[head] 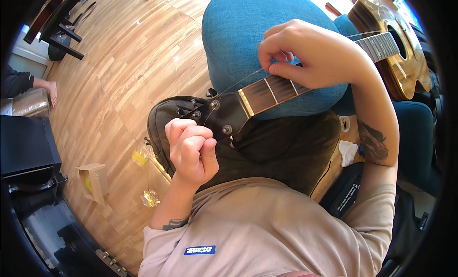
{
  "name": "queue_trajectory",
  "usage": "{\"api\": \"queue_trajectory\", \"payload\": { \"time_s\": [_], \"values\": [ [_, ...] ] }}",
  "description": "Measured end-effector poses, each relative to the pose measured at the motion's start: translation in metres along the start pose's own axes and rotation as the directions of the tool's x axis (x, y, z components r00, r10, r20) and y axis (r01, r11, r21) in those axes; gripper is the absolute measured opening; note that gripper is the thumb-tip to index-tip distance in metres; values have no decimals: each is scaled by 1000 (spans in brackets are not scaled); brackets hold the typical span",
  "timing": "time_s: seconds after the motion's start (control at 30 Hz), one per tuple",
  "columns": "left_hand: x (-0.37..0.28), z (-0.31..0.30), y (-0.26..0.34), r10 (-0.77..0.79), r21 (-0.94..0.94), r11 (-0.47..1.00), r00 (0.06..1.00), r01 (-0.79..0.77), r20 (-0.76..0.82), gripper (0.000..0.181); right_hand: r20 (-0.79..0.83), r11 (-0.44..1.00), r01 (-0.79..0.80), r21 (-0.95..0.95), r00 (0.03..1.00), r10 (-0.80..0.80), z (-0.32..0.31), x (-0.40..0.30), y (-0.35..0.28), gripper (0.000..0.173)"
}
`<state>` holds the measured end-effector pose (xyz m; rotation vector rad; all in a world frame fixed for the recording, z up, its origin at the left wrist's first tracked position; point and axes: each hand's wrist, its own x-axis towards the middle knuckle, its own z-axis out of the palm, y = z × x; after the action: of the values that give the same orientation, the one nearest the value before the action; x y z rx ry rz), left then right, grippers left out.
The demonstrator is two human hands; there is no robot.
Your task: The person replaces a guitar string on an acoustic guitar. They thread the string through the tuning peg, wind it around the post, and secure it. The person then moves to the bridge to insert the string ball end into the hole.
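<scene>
An acoustic guitar [415, 62] lies with its neck pointing towards me, the dark headstock [229, 114] over a dark fabric bag [161, 116]. My right hand [297, 51] pinches a thin guitar string [247, 76] just above the fretboard [263, 94]. From there the string runs to a tuning post [214, 104] on the headstock. Beside the headstock, my left hand [191, 144] is closed, thumb against the curled fingers, on what looks like the string's tail end. My right wrist and forearm cover the middle of the neck.
Under the neck stands a blue upholstered seat [247, 34]. A small open cardboard box [94, 182] and crumpled wrappers [150, 198] lie on the wood floor. Glossy black furniture [28, 144] stands left, near another person's foot [52, 93]. A white cloth [347, 152] lies right.
</scene>
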<state>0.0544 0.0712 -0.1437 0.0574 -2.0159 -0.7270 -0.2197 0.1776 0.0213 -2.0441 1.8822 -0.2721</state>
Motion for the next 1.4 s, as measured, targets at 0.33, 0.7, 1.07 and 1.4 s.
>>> {"api": "queue_trajectory", "payload": {
  "time_s": [0.33,0.7,1.07,1.4],
  "values": [
    [1,3,1,11,-2,1000,1000,-11,-18,18,-177,992,125,31,977,-117,21,-12,-24,6],
    [1,1,0,13,3,1000,1000,-13,-13,18,-201,969,42,-245,975,-93,27,-20,-42,31],
    [1,2,0,21,-7,1000,999,-21,-26,18,-149,963,55,-265,984,-97,21,-12,-38,4],
    [8,2,9,-131,-42,991,991,130,-17,25,-113,996,79,-49,990,-84,34,6,-27,5]
  ]
}}
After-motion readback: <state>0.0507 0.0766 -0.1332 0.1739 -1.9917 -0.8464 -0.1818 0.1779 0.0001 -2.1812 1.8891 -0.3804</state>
